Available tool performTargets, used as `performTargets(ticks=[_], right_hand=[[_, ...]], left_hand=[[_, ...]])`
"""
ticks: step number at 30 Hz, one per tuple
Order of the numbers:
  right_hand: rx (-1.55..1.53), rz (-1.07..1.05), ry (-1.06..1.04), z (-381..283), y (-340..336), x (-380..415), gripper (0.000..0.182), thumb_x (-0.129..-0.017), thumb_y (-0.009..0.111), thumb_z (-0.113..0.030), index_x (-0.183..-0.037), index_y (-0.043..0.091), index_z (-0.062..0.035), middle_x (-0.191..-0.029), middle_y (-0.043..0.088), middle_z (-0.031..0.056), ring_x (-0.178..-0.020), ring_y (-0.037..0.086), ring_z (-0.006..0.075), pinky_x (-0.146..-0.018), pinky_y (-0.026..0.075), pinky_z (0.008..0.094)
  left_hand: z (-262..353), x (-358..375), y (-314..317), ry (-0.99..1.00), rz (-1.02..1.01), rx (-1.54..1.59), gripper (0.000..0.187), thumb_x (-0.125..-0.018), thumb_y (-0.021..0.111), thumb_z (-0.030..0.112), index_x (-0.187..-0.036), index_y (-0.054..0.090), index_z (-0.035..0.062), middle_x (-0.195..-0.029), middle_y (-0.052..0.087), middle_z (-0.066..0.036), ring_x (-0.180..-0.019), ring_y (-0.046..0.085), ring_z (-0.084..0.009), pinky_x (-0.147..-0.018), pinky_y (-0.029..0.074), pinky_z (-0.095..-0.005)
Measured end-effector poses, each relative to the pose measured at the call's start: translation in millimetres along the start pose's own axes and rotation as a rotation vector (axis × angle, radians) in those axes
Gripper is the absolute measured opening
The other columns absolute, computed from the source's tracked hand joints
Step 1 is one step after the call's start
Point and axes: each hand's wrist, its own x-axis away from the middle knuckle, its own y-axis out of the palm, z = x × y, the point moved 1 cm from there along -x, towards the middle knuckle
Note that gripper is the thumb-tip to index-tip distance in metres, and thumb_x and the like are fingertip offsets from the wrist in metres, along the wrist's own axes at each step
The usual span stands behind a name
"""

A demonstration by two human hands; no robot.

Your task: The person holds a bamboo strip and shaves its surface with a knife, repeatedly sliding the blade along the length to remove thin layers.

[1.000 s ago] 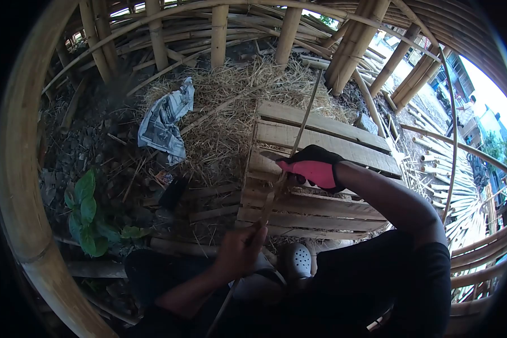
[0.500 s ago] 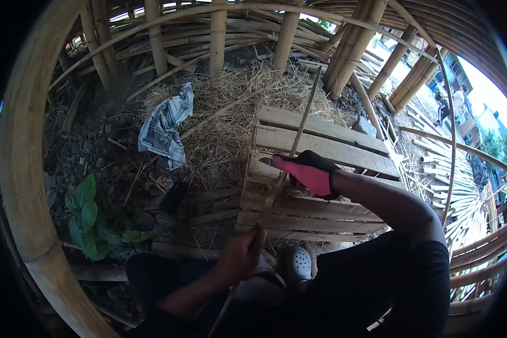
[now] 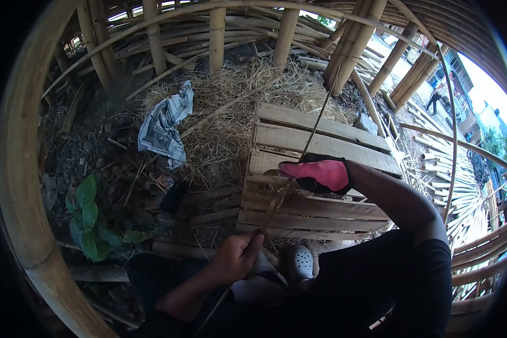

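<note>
The left hand holds a thin strip tight; the gloved right hand grips a knife.

Wooden crate: top softly lit, gaps dark.
Sky: burnt to white, well past the crate's right edge.
Cut poles: glaring in daylight from that side.
Left hand: off the near edge, in shade.
Trousers: nearly black, folds lost.
Bamboo post: far left, bent by wide-angle distortion, black rim behind.
</note>
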Motion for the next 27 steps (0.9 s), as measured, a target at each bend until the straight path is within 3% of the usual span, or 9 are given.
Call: performTargets(ticks=[4,6,7,9,12,13,15,18,27], right_hand=[[0.062,-0.011,-0.051,-2,-2,9,0.065,-0.092,0.046,-0.069,-0.093,0.067,-0.0068,-0.077,0.055,-0.0016,-0.071,0.048,0.0102,-0.068,0.041,0.0272],[0.042,-0.003,-0.099,-4,-1,14,0.064,-0.093,0.048,-0.065,-0.116,0.068,-0.0087,-0.095,0.065,-0.0001,-0.081,0.054,0.0095,-0.075,0.044,0.0262],[0.042,-0.004,-0.100,-4,-1,14,0.064,-0.093,0.048,-0.065,-0.116,0.068,-0.0087,-0.095,0.065,-0.0001,-0.081,0.054,0.0095,-0.075,0.044,0.0262],[-0.013,-0.035,-0.044,-3,-2,14,0.054,-0.095,0.051,-0.059,-0.079,0.067,-0.0104,-0.059,0.044,-0.0042,-0.056,0.040,0.0070,-0.055,0.034,0.0265],[0.087,0.064,-0.329,9,-3,10,0.052,-0.096,0.053,-0.055,-0.082,0.071,-0.0086,-0.059,0.048,-0.0026,-0.057,0.044,0.0080,-0.057,0.038,0.0268],[0.087,0.063,-0.330,5,-5,12,0.052,-0.096,0.053,-0.055,-0.082,0.071,-0.0086,-0.059,0.048,-0.0026,-0.057,0.044,0.0080,-0.057,0.038,0.0268],[0.177,-0.077,-0.062,-3,-10,19,0.050,-0.096,0.053,-0.056,-0.104,0.071,-0.0107,-0.075,0.059,-0.0026,-0.067,0.049,0.0062,-0.062,0.041,0.0259],[0.156,-0.093,-0.179,8,-12,18,0.047,-0.097,0.052,-0.053,-0.095,0.071,-0.0103,-0.064,0.049,-0.0060,-0.059,0.043,0.0053,-0.055,0.036,0.0265],[-0.099,-0.187,-0.259,22,-14,20,0.035,-0.097,0.057,-0.040,-0.094,0.070,-0.0075,-0.058,0.046,-0.0060,-0.053,0.041,0.0047,-0.050,0.033,0.0249]], left_hand=[[3,1,4,-0.017,-0.025,0.089,0.043,-0.105,0.043,0.031,-0.117,0.063,-0.0048,-0.059,0.048,0.004,-0.058,0.045,-0.0025,-0.056,0.041,-0.0241],[8,1,3,0.008,-0.035,0.102,0.044,-0.105,0.042,0.032,-0.118,0.062,-0.0048,-0.059,0.047,0.006,-0.057,0.043,-0.0021,-0.054,0.039,-0.0236],[6,1,4,0.007,-0.035,0.101,0.044,-0.105,0.042,0.032,-0.118,0.062,-0.0048,-0.059,0.047,0.006,-0.057,0.043,-0.0021,-0.054,0.039,-0.0236],[1,2,5,-0.005,-0.070,0.096,0.045,-0.106,0.041,0.033,-0.118,0.062,-0.0051,-0.059,0.046,0.006,-0.056,0.042,-0.0015,-0.052,0.038,-0.0228],[2,2,6,0.006,-0.082,0.144,0.045,-0.106,0.041,0.032,-0.118,0.062,-0.0058,-0.059,0.045,0.006,-0.055,0.041,-0.0010,-0.051,0.036,-0.0219],[5,2,6,0.006,-0.081,0.144,0.045,-0.106,0.041,0.032,-0.118,0.062,-0.0058,-0.059,0.045,0.006,-0.055,0.041,-0.0010,-0.051,0.036,-0.0219],[9,3,6,-0.026,-0.109,0.205,0.046,-0.106,0.041,0.033,-0.120,0.061,-0.0061,-0.058,0.045,0.006,-0.055,0.041,-0.0011,-0.051,0.036,-0.0216],[0,1,7,-0.070,-0.162,0.241,0.045,-0.106,0.040,0.032,-0.122,0.059,-0.0059,-0.058,0.044,0.007,-0.053,0.041,-0.0015,-0.051,0.035,-0.0212],[12,-1,7,-0.186,-0.269,0.442,0.042,-0.107,0.038,0.028,-0.121,0.056,-0.0065,-0.055,0.039,0.004,-0.042,0.039,-0.0042,-0.041,0.034,-0.0226]])
